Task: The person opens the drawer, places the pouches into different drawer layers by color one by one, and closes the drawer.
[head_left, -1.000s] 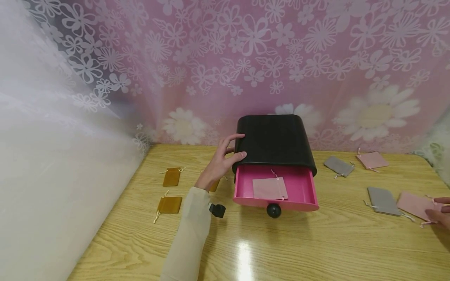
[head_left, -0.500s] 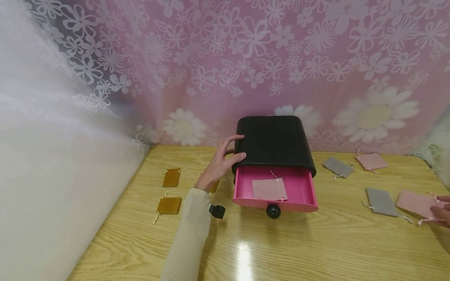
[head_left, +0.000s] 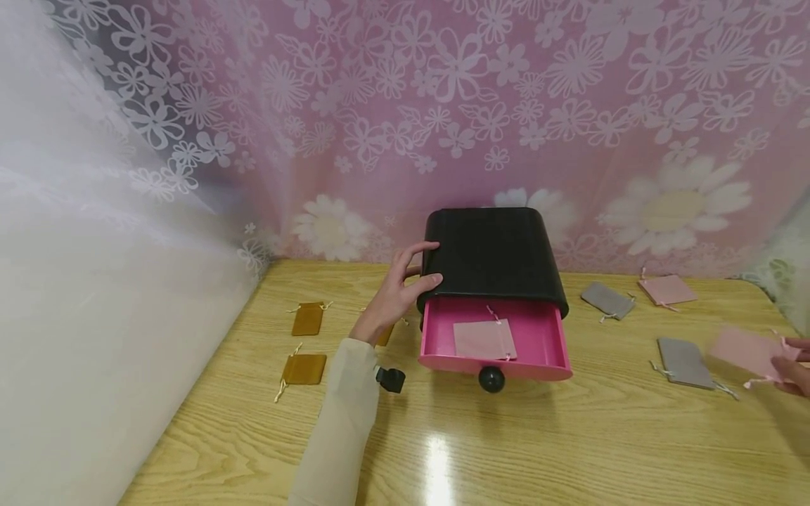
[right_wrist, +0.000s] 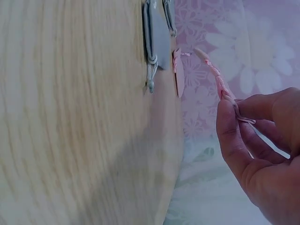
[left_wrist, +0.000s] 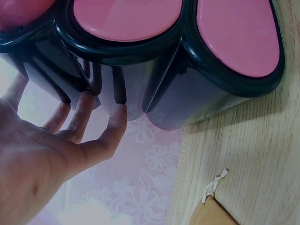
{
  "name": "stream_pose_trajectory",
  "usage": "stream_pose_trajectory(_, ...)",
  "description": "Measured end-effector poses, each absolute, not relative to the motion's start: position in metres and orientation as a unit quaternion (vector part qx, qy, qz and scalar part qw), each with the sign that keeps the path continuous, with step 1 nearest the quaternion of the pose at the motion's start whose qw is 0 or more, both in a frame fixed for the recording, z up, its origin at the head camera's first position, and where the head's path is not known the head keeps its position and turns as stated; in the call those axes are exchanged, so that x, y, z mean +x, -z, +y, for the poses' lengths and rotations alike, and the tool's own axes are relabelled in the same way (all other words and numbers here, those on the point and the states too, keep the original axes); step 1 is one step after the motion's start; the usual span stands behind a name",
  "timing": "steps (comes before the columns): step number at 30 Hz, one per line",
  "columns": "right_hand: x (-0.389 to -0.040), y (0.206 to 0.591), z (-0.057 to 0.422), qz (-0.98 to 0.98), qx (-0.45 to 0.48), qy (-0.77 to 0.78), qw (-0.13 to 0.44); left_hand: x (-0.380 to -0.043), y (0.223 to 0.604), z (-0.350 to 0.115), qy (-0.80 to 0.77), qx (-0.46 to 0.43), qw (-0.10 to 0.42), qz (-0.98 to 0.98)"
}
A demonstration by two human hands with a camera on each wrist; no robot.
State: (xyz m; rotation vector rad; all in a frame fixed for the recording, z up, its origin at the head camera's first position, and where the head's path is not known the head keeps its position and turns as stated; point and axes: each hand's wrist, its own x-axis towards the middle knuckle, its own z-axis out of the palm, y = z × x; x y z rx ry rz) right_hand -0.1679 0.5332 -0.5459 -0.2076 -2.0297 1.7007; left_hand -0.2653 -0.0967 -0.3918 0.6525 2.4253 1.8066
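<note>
My left hand [head_left: 394, 295] rests its spread fingertips against the left side and top of a black drawer box [head_left: 490, 253]. In the left wrist view, fingertips [left_wrist: 119, 115] touch the box's glossy side beside its pink drawer fronts [left_wrist: 129, 18]. One pink drawer [head_left: 538, 334] with a black round knob [head_left: 491, 379] stands pulled out and holds a pink drawstring pouch [head_left: 484, 339]. At the far right my right hand [head_left: 796, 365] pinches another pink drawstring pouch [head_left: 747, 350] by its drawstring end. The right wrist view shows that pouch edge-on, raised off the table.
Right of the box lie two grey pouches [head_left: 685, 363] and a pink pouch [head_left: 669, 289]. Ochre pouches [head_left: 305, 369] lie to the left, one partly hidden behind the left wrist. A flowered curtain [head_left: 405, 140] hangs behind the wooden table [head_left: 569, 450].
My right hand has taken hold of the pink pouch at the far right and lifted it off the table. The left hand and the drawer stay in place.
</note>
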Motion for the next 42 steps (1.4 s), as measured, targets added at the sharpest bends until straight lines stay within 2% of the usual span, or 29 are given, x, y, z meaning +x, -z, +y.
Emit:
stream_pose_trajectory(5,-0.17,0.537,0.526,-0.739,-0.057,-0.624,0.246,-0.265,0.39,-0.097,-0.585,0.21,0.029,0.783)
stream_pose_trajectory(14,-0.145,0.465,0.446,-0.781,-0.084,-0.565,0.25,-0.266,0.387,-0.096,-0.588,0.208,0.034,0.781)
stream_pose_trajectory(20,-0.139,0.427,0.411,-0.781,-0.081,-0.574,0.231,-0.268,0.388,-0.096,-0.588,0.213,0.031,0.78)
stream_pose_trajectory(29,-0.137,0.416,0.394,-0.8,-0.024,-0.553,0.233,-0.268,0.39,-0.096,-0.589,0.219,0.026,0.777)
stream_pose_trajectory(42,-0.127,0.391,0.349,-0.812,0.005,-0.545,0.209,-0.266,0.392,-0.097,-0.593,0.218,0.026,0.775)
